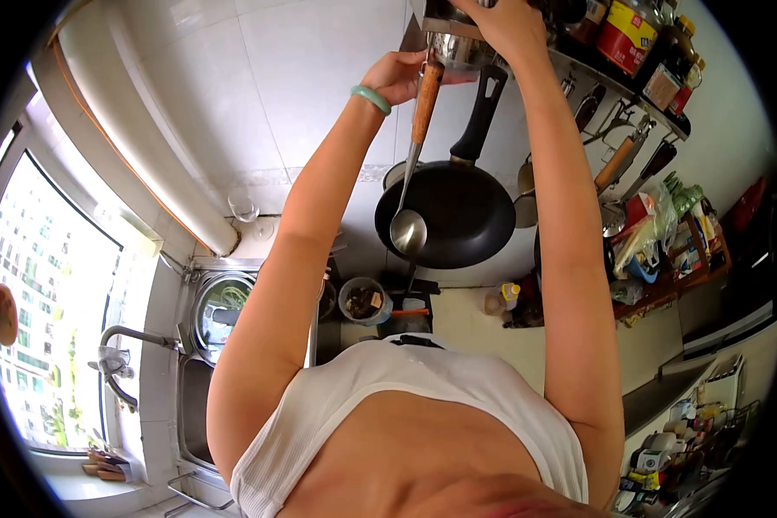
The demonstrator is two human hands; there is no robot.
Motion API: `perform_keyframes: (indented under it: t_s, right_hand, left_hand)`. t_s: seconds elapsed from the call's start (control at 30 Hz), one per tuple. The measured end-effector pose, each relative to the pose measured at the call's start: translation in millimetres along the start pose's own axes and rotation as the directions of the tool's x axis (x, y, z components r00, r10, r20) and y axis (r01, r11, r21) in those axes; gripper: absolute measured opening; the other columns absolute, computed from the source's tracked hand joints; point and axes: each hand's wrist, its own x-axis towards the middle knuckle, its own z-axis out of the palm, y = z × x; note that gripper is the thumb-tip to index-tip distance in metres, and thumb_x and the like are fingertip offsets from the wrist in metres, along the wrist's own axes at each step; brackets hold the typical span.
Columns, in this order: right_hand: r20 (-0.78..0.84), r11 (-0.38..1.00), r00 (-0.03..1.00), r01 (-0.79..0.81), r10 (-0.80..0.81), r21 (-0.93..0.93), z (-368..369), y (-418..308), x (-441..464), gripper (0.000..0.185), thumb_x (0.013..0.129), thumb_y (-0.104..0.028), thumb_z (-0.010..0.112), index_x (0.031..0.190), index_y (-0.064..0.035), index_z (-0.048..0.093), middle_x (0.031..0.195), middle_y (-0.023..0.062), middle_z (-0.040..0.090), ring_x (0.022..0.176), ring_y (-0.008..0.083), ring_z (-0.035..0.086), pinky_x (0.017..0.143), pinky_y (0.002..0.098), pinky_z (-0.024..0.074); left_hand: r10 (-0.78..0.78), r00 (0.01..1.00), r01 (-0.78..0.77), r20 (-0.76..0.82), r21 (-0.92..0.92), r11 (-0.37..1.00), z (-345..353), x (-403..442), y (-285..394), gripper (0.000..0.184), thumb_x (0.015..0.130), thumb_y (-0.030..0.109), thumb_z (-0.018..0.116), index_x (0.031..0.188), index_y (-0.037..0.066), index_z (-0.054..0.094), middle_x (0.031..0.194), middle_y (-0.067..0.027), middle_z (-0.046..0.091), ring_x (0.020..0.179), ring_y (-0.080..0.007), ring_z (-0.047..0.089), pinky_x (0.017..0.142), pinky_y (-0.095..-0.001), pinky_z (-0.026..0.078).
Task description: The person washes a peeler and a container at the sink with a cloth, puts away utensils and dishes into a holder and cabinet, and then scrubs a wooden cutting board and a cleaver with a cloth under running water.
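Observation:
My left hand (pixel 395 78), with a green bangle at its wrist, is raised to the wall beside the wooden handle of a hanging ladle (pixel 426 104). Its fingers stretch behind that handle, below a perforated metal container (pixel 456 52); I cannot tell whether they bear any of its weight. My right hand (pixel 505 24) reaches to the metal shelf edge (pixel 451 24) at the top, its fingertips partly cut off by the frame. Below both hands hangs a black frying pan (pixel 475 216), the ladle's bowl in front of it.
Bottles (pixel 630 39) crowd the shelf at upper right, with utensils (pixel 622 160) hanging beneath. At left are a sink (pixel 197 406), a faucet (pixel 121 363) and a glass-lidded pot (pixel 220 311). A small bin (pixel 354 285) and a yellow-capped bottle (pixel 510 293) stand lower down.

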Motion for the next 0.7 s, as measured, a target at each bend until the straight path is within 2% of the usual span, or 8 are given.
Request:
perform_keyframes:
  t_s: [0.07, 0.3, 0.37, 0.4, 0.47, 0.57, 0.67, 0.7]
  right_hand:
    - [-0.008, 0.999, 0.999, 0.032, -0.032, 0.019, 4.7, 6.7, 4.9, 0.070, 0.077, -0.058, 0.063, 0.079, 0.0127, 0.059, 0.079, 0.0271, 0.062, 0.076, 0.0383, 0.062, 0.068, 0.0431, 0.0492]
    - [-0.210, 0.980, 0.962, 0.147, -0.173, -0.135, 18.0, 15.3, 13.2, 0.075, 0.078, -0.059, 0.061, 0.087, 0.0153, 0.059, 0.083, 0.0296, 0.062, 0.081, 0.0419, 0.061, 0.071, 0.0454, 0.0493]
    - [-0.173, 0.990, 0.979, 0.089, -0.107, -0.107, 15.5, 9.5, 8.1, 0.072, 0.078, -0.059, 0.061, 0.083, 0.0136, 0.060, 0.081, 0.0289, 0.062, 0.080, 0.0419, 0.061, 0.070, 0.0465, 0.0490]
    - [-0.160, 0.990, 0.981, 0.091, -0.108, -0.112, 15.5, 10.3, 6.8, 0.072, 0.078, -0.059, 0.061, 0.083, 0.0136, 0.060, 0.081, 0.0289, 0.062, 0.080, 0.0419, 0.061, 0.070, 0.0465, 0.0490]
    - [-0.159, 0.986, 0.976, 0.137, -0.150, -0.091, 16.7, 13.2, 9.4, 0.071, 0.078, -0.058, 0.062, 0.078, 0.0133, 0.060, 0.077, 0.0284, 0.062, 0.078, 0.0426, 0.061, 0.069, 0.0473, 0.0485]
    - [-0.198, 0.985, 0.965, 0.167, -0.170, -0.032, 12.8, 15.7, 7.2, 0.072, 0.080, -0.059, 0.060, 0.073, 0.0126, 0.059, 0.070, 0.0261, 0.060, 0.070, 0.0399, 0.060, 0.065, 0.0462, 0.0469]
    - [-0.188, 0.996, 0.981, 0.033, -0.047, -0.080, 2.1, 10.8, 4.9, 0.056, 0.084, -0.047, 0.063, 0.065, 0.0061, 0.057, 0.058, 0.0151, 0.053, 0.049, 0.0191, 0.048, 0.050, 0.0349, 0.0410]
    - [-0.044, 0.961, 0.963, 0.262, -0.266, -0.088, 11.2, 54.6, 57.2, 0.086, 0.069, -0.075, 0.056, 0.086, 0.0090, 0.065, 0.084, 0.0245, 0.065, 0.086, 0.0357, 0.064, 0.077, 0.0412, 0.0473]
  left_hand:
    - [-0.093, 0.956, 0.112, 0.277, -0.052, 0.992, 7.2, -3.4, 11.3, 0.048, 0.089, 0.011, 0.049, 0.127, -0.012, 0.032, 0.130, -0.0319, 0.039, 0.114, -0.0428, 0.050, 0.093, -0.0393, 0.050]
    - [0.020, 0.996, -0.018, -0.083, 0.033, 0.999, 14.2, 13.8, 8.1, 0.046, 0.078, 0.005, 0.046, 0.121, -0.009, 0.036, 0.123, -0.0283, 0.044, 0.111, -0.0435, 0.049, 0.102, -0.0591, 0.037]
    - [-0.110, 0.809, 0.305, 0.577, -0.253, 0.918, 10.3, 17.2, 9.3, 0.050, 0.076, 0.003, 0.044, 0.123, -0.008, 0.034, 0.128, -0.0284, 0.040, 0.119, -0.0489, 0.039, 0.103, -0.0611, 0.034]
    - [-0.100, 0.813, 0.300, 0.573, -0.266, 0.916, 14.4, 13.7, 5.1, 0.050, 0.076, 0.003, 0.044, 0.123, -0.008, 0.034, 0.128, -0.0284, 0.040, 0.119, -0.0489, 0.039, 0.103, -0.0611, 0.034]
    - [0.064, 0.998, -0.064, -0.003, 0.056, 0.996, 26.8, 9.6, 1.5, 0.050, 0.077, 0.010, 0.046, 0.124, -0.007, 0.041, 0.129, -0.0277, 0.043, 0.118, -0.0427, 0.043, 0.102, -0.0570, 0.035]
    - [0.155, 0.984, -0.144, -0.093, 0.115, 0.983, 22.9, 12.5, 0.5, 0.039, 0.073, 0.006, 0.055, 0.111, 0.000, 0.053, 0.110, -0.0147, 0.057, 0.103, -0.0319, 0.049, 0.100, -0.0511, 0.038]
    - [0.053, 0.998, -0.058, 0.041, 0.151, 0.987, 34.2, -3.4, -0.1, 0.042, 0.080, 0.008, 0.052, 0.119, -0.004, 0.043, 0.125, -0.0270, 0.043, 0.112, -0.0405, 0.049, 0.099, -0.0521, 0.042]
    - [-0.043, 0.998, 0.037, 0.048, 0.122, 0.992, 27.6, -6.1, 2.5, 0.040, 0.082, 0.009, 0.051, 0.118, -0.007, 0.043, 0.126, -0.0304, 0.042, 0.113, -0.0444, 0.048, 0.101, -0.0509, 0.041]
